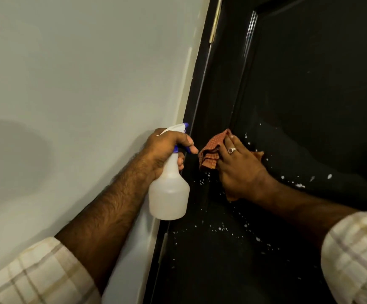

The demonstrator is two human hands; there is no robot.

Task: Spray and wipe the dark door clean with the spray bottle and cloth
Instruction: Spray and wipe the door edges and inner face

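The dark door (309,84) fills the right half of the view, and white droplets of spray speckle its lower part. My left hand (165,148) grips the neck of a translucent white spray bottle (169,194) with a blue and white trigger head, held just left of the door's edge. My right hand (239,167), with a ring on one finger, presses an orange checked cloth (211,150) flat against the door by its raised panel moulding. Most of the cloth lies hidden under the palm.
A pale grey wall (79,84) takes up the left half. A light door frame strip (184,84) runs between wall and door, with a brass hinge (214,23) near the top. Checked shirt sleeves cover both forearms at the bottom corners.
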